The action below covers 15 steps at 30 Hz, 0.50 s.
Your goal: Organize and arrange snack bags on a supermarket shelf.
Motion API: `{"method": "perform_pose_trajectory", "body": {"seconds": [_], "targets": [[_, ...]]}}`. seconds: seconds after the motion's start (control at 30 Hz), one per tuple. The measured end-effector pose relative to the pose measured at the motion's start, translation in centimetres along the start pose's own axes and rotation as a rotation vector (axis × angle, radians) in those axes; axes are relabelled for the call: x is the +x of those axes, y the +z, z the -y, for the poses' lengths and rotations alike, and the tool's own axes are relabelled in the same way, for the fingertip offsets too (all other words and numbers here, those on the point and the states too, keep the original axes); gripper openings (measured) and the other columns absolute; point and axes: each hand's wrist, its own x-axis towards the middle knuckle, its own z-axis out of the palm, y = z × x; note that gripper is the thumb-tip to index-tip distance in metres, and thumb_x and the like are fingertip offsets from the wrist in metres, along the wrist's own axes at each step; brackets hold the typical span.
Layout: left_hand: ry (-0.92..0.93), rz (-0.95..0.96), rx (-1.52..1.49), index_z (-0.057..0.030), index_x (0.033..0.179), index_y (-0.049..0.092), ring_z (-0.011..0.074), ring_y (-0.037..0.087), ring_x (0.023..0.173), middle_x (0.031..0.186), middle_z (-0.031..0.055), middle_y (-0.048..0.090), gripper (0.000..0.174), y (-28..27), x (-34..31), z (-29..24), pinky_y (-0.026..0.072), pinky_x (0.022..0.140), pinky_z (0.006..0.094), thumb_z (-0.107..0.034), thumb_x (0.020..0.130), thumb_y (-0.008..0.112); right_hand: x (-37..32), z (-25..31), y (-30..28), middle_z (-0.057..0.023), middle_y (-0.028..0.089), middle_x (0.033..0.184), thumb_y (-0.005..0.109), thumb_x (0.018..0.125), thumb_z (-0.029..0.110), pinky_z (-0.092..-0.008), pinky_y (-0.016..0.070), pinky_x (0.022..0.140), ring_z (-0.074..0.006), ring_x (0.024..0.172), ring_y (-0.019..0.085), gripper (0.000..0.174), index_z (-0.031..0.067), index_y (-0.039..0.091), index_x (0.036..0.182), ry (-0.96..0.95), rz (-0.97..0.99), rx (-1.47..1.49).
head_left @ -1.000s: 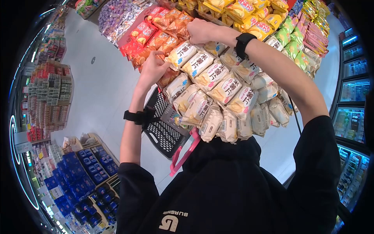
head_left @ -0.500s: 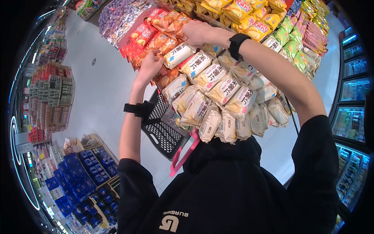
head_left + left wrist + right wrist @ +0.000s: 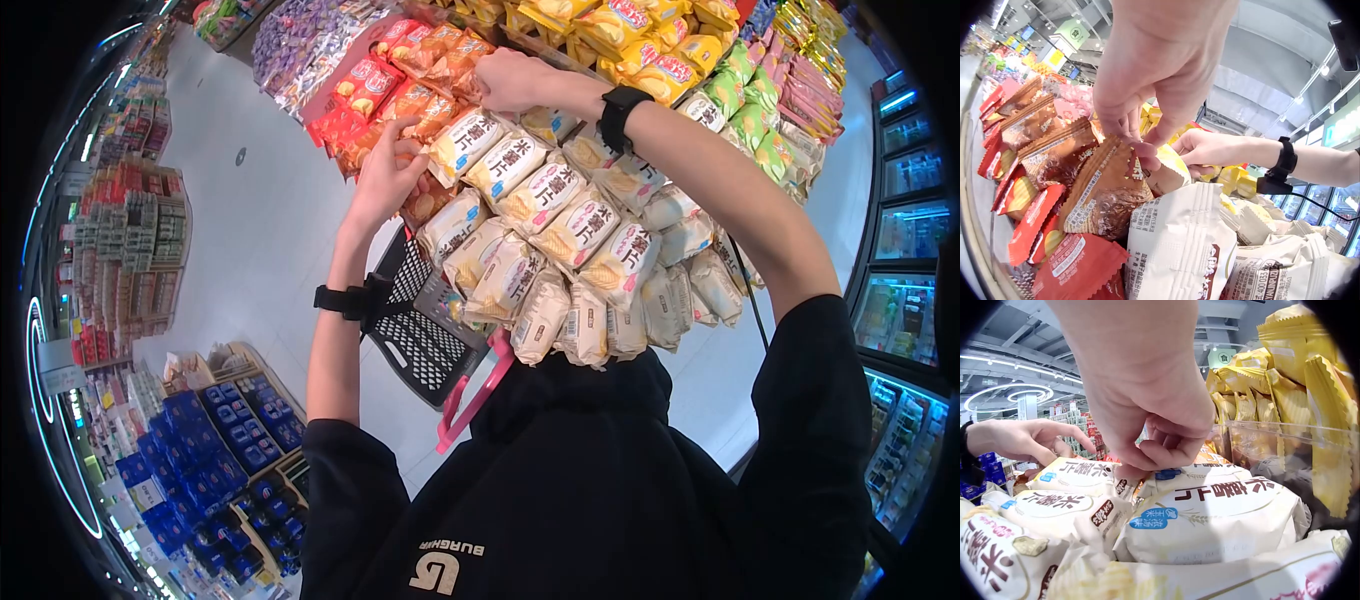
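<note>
White bags of crisps with dark characters lie in stacked rows before me. The end bag (image 3: 466,142) of the top row sits between my hands, its printed face up. My right hand (image 3: 515,80) pinches its far end, fingers curled, as the right wrist view shows. At the near end is my left hand (image 3: 388,178), its index finger extended and its fingertips close to the wrapper. In the left wrist view, a brown crisp bag (image 3: 1110,187) stands just below the left fingertips. Red bags (image 3: 1079,262) lean beside it.
Yellow snack bags (image 3: 640,40) fill a clear-walled bin (image 3: 1272,430) behind the white ones. A black basket (image 3: 425,350) with a pink handle (image 3: 470,400) is below at the left. Blue packs (image 3: 190,440) stand on a display at the lower left, and lit fridges (image 3: 905,300) line the right.
The end white bag was tipped half a second ago and now lies with its characters facing up. My left fingers have loosened and spread at its near end; the right hand has shifted slightly.
</note>
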Motion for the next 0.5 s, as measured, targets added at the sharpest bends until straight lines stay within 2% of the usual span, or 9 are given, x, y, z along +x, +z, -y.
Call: {"method": "perform_pose_trajectory", "body": {"seconds": [0.2, 0.4, 0.5], "targets": [[-0.058, -0.038, 0.014, -0.0014, 0.136, 0.045, 0.012, 0.064, 0.06, 0.079, 0.0052, 0.063, 0.05, -0.4, -0.1, 0.5, 0.0496, 0.051, 0.0266, -0.002, 0.087, 0.056, 0.2, -0.4, 0.8, -0.0102, 0.068, 0.063, 0.062, 0.075, 0.015, -0.0409, 0.057, 0.07, -0.0272, 0.072, 0.07, 0.019, 0.0027, 0.069, 0.062, -0.058, -0.072, -0.051], [-0.061, -0.055, -0.066, 0.0025, 0.131, 0.046, 0.0125, 0.064, 0.059, 0.079, 0.0074, 0.065, 0.046, -0.5, -0.4, 0.9, 0.0486, 0.052, 0.026, -0.003, 0.087, 0.056, 1.0, -1.6, 1.6, -0.0096, 0.066, 0.055, 0.059, 0.079, 0.014, -0.038, 0.0573, 0.071, -0.0263, 0.061, 0.068, 0.024, 0.0004, 0.069, 0.062, -0.212, -0.079, -0.034], [-0.078, -0.083, -0.086, 0.0054, 0.129, 0.046, 0.0128, 0.064, 0.059, 0.081, 0.0085, 0.066, 0.043, -0.3, -0.3, 1.1, 0.0484, 0.052, 0.0257, -0.004, 0.088, 0.057, 1.3, -1.7, 1.2, -0.0113, 0.066, 0.057, 0.059, 0.078, 0.013, -0.0384, 0.0572, 0.072, -0.0254, 0.062, 0.069, 0.021, 0.0007, 0.07, 0.065, -0.074, 0.085, 0.107]]}}
